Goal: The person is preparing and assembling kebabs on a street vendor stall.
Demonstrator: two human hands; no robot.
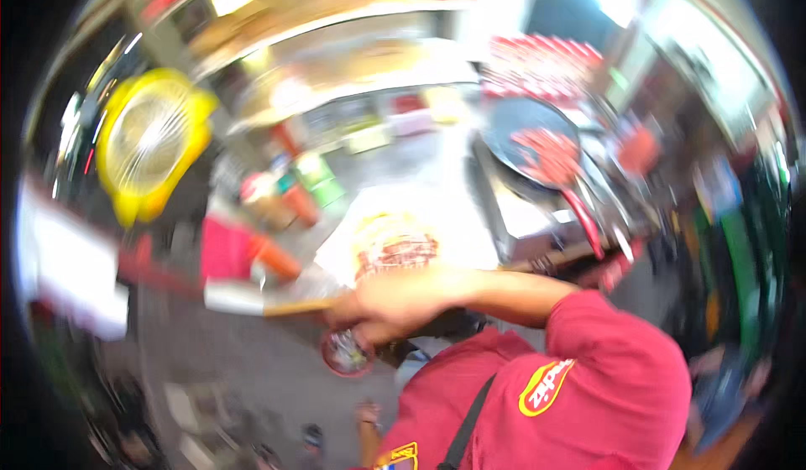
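Observation:
My right arm reaches leftward across my body, and my right hand is closed on a round, clear-looking container with a red rim, held past the counter's front edge. Motion blur hides what is inside it. Just beyond that hand, food with red and yellow streaks lies on a white surface on the counter. My left hand hangs low by my side, away from the counter; its fingers are too small and smeared to read.
At the right, a dark pan with reddish pieces of food and a red handle rests on a stove. Orange bottles and a green container stand left on the counter. A yellow fan is far left.

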